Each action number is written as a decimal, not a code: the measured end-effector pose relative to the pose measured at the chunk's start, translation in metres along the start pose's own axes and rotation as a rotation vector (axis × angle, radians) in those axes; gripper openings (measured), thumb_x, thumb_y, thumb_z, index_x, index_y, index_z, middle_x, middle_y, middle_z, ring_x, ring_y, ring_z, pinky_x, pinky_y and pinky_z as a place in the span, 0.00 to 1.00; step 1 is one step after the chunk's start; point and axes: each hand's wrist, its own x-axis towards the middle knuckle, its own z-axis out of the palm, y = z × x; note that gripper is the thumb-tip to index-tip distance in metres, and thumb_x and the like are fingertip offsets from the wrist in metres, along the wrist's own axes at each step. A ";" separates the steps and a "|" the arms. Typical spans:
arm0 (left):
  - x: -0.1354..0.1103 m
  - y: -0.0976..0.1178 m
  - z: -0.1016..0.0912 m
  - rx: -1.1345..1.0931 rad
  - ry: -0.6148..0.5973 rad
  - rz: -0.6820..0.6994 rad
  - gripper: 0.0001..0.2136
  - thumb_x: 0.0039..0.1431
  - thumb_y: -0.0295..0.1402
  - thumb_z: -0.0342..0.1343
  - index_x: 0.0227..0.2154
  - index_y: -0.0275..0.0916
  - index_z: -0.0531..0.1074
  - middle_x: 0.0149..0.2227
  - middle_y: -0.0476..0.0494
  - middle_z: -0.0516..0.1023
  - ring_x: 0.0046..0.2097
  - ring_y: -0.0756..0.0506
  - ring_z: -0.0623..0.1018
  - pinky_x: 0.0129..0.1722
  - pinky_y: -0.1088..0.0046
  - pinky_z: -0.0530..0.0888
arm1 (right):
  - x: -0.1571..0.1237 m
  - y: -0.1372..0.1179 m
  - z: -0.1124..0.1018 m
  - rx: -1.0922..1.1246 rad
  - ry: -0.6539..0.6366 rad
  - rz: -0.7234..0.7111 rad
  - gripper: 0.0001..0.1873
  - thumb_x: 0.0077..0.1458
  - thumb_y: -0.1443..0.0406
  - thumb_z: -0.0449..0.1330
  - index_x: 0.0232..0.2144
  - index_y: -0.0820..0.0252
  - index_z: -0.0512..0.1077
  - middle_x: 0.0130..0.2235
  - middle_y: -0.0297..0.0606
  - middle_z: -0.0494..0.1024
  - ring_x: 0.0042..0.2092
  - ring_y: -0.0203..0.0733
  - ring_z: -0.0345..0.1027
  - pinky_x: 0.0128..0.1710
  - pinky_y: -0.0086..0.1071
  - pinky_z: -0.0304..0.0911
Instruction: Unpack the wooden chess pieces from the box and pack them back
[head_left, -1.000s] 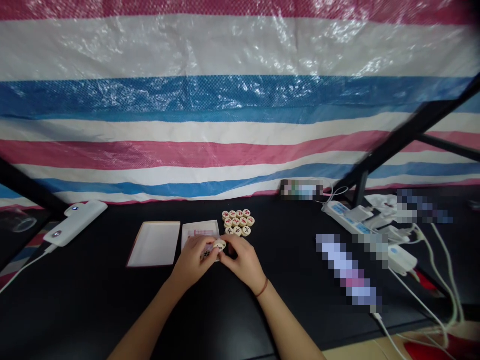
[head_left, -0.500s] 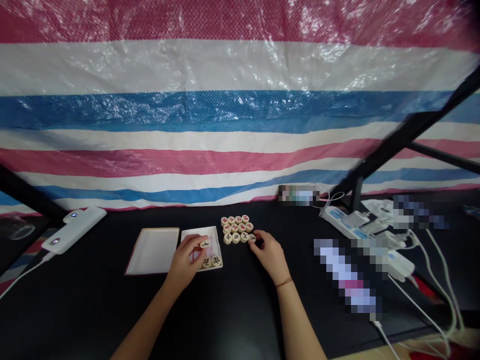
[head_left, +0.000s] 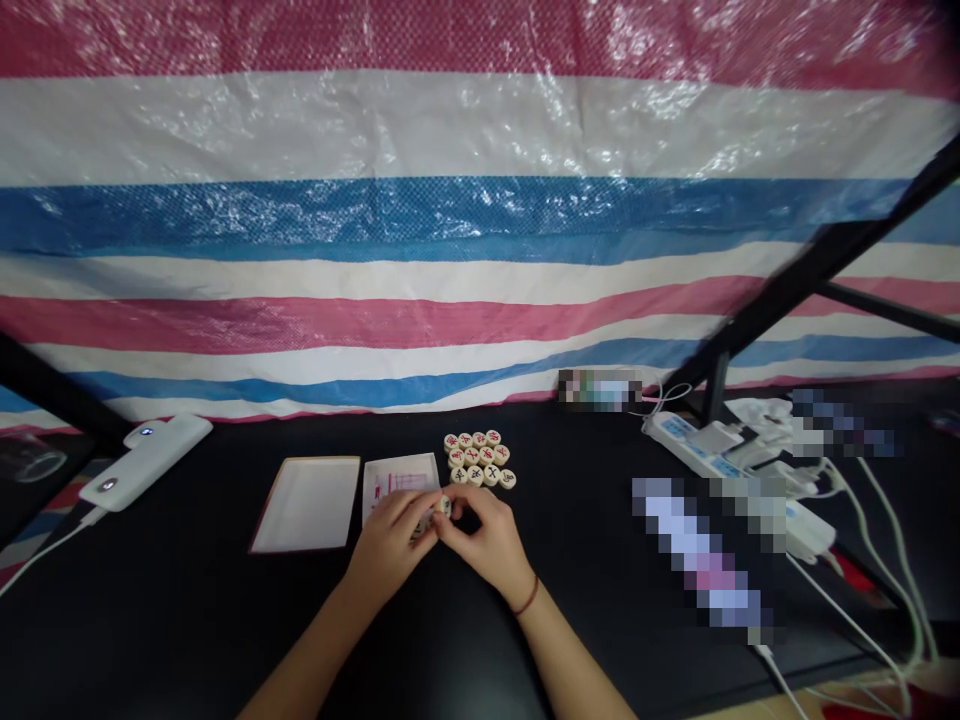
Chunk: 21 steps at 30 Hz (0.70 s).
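Note:
My left hand (head_left: 394,535) and my right hand (head_left: 486,540) meet over the near right corner of a shallow white box (head_left: 397,468). Between their fingertips is a round cream Chinese chess piece (head_left: 444,505), and both hands are closed on it. Part of another piece shows beneath the left fingers in the box; the rest of that corner is hidden. Just beyond my right hand, several more Chinese chess pieces (head_left: 474,456) form rows, with red characters on the far rows and black on the near one.
An open box lid (head_left: 309,505) lies left of the box. Farther left is a white power bank (head_left: 146,462) with a cable. Power strips (head_left: 694,445), cords and a blurred-out device (head_left: 697,550) occupy the right side. A striped plastic sheet (head_left: 480,220) hangs behind the black table (head_left: 420,650).
My right hand has left the near row's end piece and moved left to the box. My left hand has brought its piece right and nearer, so both hands now meet at it.

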 end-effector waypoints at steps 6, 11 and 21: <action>-0.001 -0.009 -0.001 0.062 0.009 -0.032 0.13 0.61 0.34 0.52 0.48 0.42 0.71 0.40 0.42 0.78 0.43 0.43 0.77 0.46 0.63 0.74 | 0.006 0.051 -0.042 -0.242 0.299 0.221 0.16 0.58 0.58 0.53 0.43 0.61 0.71 0.41 0.45 0.76 0.37 0.43 0.71 0.39 0.36 0.66; 0.000 -0.012 -0.005 0.061 0.007 -0.040 0.10 0.60 0.30 0.51 0.41 0.41 0.75 0.38 0.43 0.78 0.41 0.44 0.77 0.44 0.65 0.74 | 0.001 0.080 -0.054 -0.375 0.110 0.248 0.14 0.55 0.57 0.54 0.40 0.58 0.69 0.37 0.41 0.77 0.40 0.47 0.70 0.41 0.40 0.65; -0.001 -0.015 -0.005 0.023 -0.071 -0.082 0.09 0.60 0.30 0.49 0.37 0.42 0.76 0.36 0.44 0.79 0.40 0.45 0.77 0.43 0.64 0.72 | 0.000 0.082 -0.045 -0.498 0.063 0.216 0.06 0.51 0.62 0.54 0.34 0.56 0.67 0.33 0.37 0.74 0.36 0.44 0.66 0.38 0.35 0.60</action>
